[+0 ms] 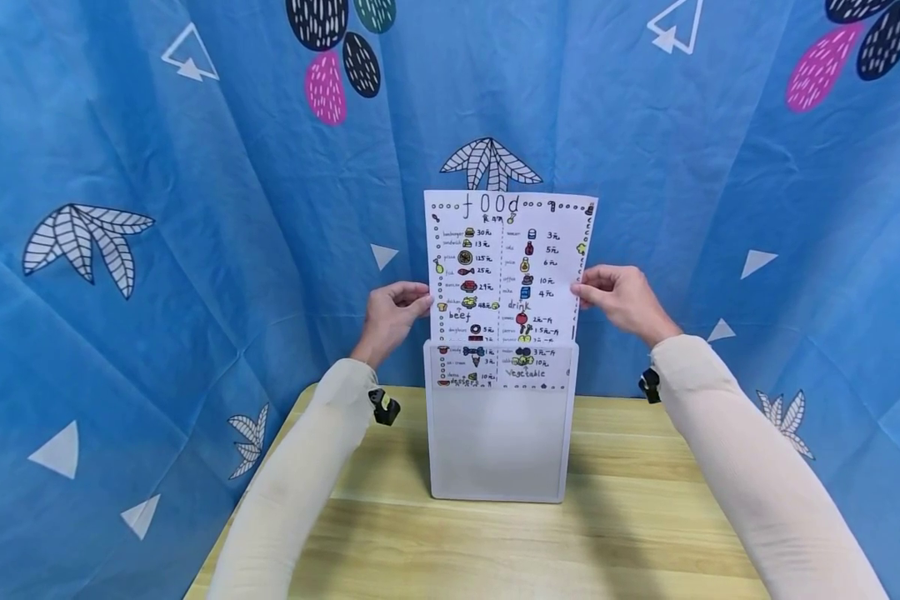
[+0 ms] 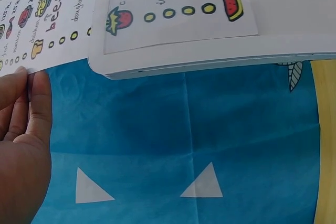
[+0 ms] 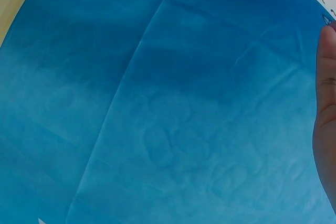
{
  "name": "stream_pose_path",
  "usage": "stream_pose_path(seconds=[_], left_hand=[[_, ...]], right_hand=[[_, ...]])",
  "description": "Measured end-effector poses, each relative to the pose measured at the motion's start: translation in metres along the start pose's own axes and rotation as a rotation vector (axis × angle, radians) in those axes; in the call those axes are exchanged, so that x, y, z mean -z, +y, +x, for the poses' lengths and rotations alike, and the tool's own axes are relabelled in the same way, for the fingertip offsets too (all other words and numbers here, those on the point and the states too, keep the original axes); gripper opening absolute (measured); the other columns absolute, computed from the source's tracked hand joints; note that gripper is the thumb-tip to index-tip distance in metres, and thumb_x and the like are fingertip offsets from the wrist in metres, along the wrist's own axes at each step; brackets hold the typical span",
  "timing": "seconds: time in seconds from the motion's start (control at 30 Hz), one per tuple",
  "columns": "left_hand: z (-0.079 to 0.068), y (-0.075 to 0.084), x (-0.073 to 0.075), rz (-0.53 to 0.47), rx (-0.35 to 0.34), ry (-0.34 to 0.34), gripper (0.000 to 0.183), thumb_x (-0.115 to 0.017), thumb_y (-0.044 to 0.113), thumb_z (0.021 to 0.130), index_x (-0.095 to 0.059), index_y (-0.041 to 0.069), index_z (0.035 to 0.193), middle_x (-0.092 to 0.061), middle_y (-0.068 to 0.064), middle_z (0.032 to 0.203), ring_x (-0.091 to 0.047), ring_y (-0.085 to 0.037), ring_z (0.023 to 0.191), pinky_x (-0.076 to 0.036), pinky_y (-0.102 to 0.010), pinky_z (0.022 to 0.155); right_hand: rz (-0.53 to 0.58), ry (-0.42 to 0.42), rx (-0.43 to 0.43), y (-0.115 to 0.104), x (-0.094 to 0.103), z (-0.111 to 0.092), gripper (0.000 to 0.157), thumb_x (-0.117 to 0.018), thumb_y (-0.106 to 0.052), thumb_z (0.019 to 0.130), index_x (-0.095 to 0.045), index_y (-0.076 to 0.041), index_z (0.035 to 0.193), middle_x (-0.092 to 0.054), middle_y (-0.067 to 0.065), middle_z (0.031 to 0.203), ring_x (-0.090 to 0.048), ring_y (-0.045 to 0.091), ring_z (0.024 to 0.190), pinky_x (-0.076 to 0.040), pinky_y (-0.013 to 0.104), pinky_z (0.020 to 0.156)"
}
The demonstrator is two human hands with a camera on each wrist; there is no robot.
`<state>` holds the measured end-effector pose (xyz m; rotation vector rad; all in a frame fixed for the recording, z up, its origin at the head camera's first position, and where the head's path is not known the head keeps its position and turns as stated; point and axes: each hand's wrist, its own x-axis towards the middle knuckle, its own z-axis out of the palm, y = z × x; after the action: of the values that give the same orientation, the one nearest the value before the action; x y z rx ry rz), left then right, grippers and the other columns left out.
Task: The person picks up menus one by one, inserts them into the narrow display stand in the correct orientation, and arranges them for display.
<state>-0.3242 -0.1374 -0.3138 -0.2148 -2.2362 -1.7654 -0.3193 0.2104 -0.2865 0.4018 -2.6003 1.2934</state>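
A paper food menu (image 1: 501,275) with hand-drawn pictures and prices stands upright, its lower part inside a clear, white-edged display stand (image 1: 497,446). Through the stand's front the bottom rows of the menu show. My left hand (image 1: 393,317) pinches the menu's left edge between thumb and fingers, a little above the stand's top rim. On the opposite edge, my right hand (image 1: 622,296) pinches the paper slightly higher up. The left wrist view shows the fingers (image 2: 39,103) at the paper's edge beside the stand's corner. Only part of the right thumb (image 3: 326,72) shows in the right wrist view.
The stand rests on a light wooden table (image 1: 637,500). Behind and around it hangs a blue curtain (image 1: 330,250) with leaf and triangle prints. Black wrist cameras are strapped at both cuffs, the left camera (image 1: 383,407) and the right camera (image 1: 649,385).
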Motion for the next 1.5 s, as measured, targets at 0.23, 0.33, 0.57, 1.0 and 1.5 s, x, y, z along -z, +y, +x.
stream_pose_path(seconds=[0.23, 0.33, 0.57, 1.0, 1.5], left_hand=[[0.000, 0.002, 0.000, -0.004, 0.015, -0.001, 0.020, -0.073, 0.007, 0.091, -0.072, -0.002, 0.110, -0.071, -0.016, 0.102, -0.071, -0.023, 0.086, -0.058, -0.035, 0.083], [0.000, 0.002, 0.000, -0.010, 0.016, -0.002, 0.020, -0.073, 0.006, 0.091, -0.072, -0.003, 0.110, -0.071, -0.016, 0.102, -0.071, -0.023, 0.086, -0.058, -0.034, 0.083], [0.000, 0.001, 0.001, 0.013, 0.011, -0.010, 0.020, -0.073, 0.009, 0.092, -0.072, 0.000, 0.110, -0.071, -0.015, 0.103, -0.071, -0.025, 0.090, -0.058, -0.031, 0.083], [0.006, 0.025, 0.003, 0.066, -0.072, 0.022, 0.021, -0.071, 0.012, 0.094, -0.072, 0.001, 0.111, -0.071, -0.013, 0.102, -0.070, -0.022, 0.088, -0.057, -0.037, 0.086], [0.006, 0.023, 0.003, 0.092, -0.050, 0.019, 0.020, -0.072, 0.013, 0.093, -0.072, 0.002, 0.111, -0.072, -0.012, 0.103, -0.070, -0.022, 0.089, -0.057, -0.033, 0.083]], right_hand=[[-0.005, -0.004, -0.002, 0.003, -0.003, -0.002, 0.025, -0.068, -0.021, 0.097, -0.070, 0.002, 0.106, -0.072, 0.011, 0.092, -0.070, 0.028, 0.087, -0.050, 0.021, 0.074], [-0.003, -0.010, -0.002, 0.004, -0.004, -0.003, 0.025, -0.068, -0.021, 0.097, -0.071, 0.002, 0.106, -0.072, 0.011, 0.093, -0.070, 0.028, 0.086, -0.052, 0.023, 0.075], [0.006, 0.011, -0.008, 0.000, 0.000, -0.001, 0.029, -0.068, -0.027, 0.097, -0.071, 0.000, 0.108, -0.073, 0.011, 0.093, -0.070, 0.021, 0.083, -0.050, 0.032, 0.079], [0.040, 0.162, 0.064, -0.026, 0.017, 0.015, 0.029, -0.067, -0.024, 0.098, -0.071, -0.001, 0.113, -0.073, 0.015, 0.103, -0.069, 0.004, 0.077, -0.050, 0.017, 0.076], [0.057, 0.155, 0.066, -0.023, 0.013, 0.013, 0.024, -0.067, -0.018, 0.098, -0.070, 0.002, 0.110, -0.074, 0.016, 0.102, -0.068, 0.001, 0.074, -0.051, 0.014, 0.074]])
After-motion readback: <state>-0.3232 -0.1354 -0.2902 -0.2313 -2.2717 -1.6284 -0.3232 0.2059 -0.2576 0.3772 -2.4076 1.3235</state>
